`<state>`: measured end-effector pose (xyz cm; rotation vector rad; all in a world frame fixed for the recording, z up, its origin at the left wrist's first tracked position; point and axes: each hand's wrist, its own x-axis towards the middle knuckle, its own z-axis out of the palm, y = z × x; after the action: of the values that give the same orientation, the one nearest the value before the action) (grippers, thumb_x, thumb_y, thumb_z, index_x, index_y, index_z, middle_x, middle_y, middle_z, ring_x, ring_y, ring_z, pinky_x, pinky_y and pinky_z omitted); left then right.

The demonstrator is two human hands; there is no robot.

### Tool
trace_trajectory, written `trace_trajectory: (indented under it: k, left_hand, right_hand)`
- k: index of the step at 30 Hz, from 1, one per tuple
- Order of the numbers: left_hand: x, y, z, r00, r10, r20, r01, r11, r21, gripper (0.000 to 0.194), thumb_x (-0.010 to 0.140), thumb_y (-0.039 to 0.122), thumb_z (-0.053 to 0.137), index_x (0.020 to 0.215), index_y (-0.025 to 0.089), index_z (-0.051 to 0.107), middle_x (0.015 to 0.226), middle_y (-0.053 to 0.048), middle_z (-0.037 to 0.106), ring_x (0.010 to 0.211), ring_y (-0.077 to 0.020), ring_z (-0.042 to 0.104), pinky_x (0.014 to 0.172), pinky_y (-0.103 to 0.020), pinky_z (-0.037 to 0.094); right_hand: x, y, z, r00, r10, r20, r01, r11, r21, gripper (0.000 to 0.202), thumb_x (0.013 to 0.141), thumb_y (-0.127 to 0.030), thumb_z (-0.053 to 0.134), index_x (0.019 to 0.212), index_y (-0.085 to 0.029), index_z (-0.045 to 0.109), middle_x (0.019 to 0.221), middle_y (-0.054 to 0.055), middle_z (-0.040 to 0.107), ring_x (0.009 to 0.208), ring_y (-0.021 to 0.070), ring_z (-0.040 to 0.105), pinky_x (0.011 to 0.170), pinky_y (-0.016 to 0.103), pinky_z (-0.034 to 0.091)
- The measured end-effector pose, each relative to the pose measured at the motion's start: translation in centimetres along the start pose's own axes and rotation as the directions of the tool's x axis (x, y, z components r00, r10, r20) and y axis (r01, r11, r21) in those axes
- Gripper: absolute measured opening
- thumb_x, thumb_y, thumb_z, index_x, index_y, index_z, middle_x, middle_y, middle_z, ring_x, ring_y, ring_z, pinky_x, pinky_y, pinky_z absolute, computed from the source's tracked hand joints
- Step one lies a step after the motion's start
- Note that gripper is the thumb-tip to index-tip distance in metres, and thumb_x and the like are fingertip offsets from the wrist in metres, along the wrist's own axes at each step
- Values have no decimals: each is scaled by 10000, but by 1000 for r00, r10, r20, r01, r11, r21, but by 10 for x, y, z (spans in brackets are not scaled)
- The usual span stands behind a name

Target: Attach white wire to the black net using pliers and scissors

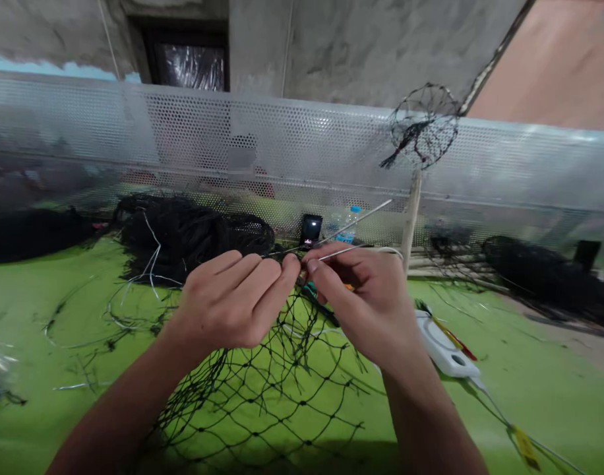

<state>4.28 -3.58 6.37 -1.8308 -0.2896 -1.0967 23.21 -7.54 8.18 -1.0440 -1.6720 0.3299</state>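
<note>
Slender silvery wire (366,216) pinched in right hand (366,300), long free end slanting up rightward, left hand (237,297) curled alongside, its grip hidden, black knotted diamond-mesh net (302,402) below, smooth green table (554,373)

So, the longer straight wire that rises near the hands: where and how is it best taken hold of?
Probably with a light pinch on the wire just below its upper tip, coming from the right. That part is bare and straight, slanting up and rightward above the right hand; its lower part is crowded by those fingers and the left hand.
</note>
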Motion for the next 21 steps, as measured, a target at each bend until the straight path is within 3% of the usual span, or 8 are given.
trace_trajectory:
  k: [3,7,21]
  left_hand:
    - [4,1,-1,1000,18,17,-17,1000,-26,116,886,43,777,996,29,745,651,-2,703,510,-125,566,455,-341,389]
    - [6,1,-3,999,36,29,-34,998,-56,137,898,58,779,1025,17,749,667,-11,709,528,-131,571,465,-336,383]
    - [-3,-4,9,996,36,76,-30,997,-77,86,954,70,701,1014,24,742,639,21,621,564,-141,512,502,-342,365]
  right_hand:
    - [1,-2,-7,998,4,70,-3,1000,-20,269,927,-219,638,665,-173,686,712,32,688,553,105,517,478,262,367]
    - [4,1,-16,975,73,210,-85,995,49,236,947,-266,642,732,-181,688,577,-31,531,489,90,405,432,265,275]
    - [15,23,-5,962,54,267,-97,984,149,204,925,-253,612,731,-199,586,570,-81,389,521,78,278,460,269,204]
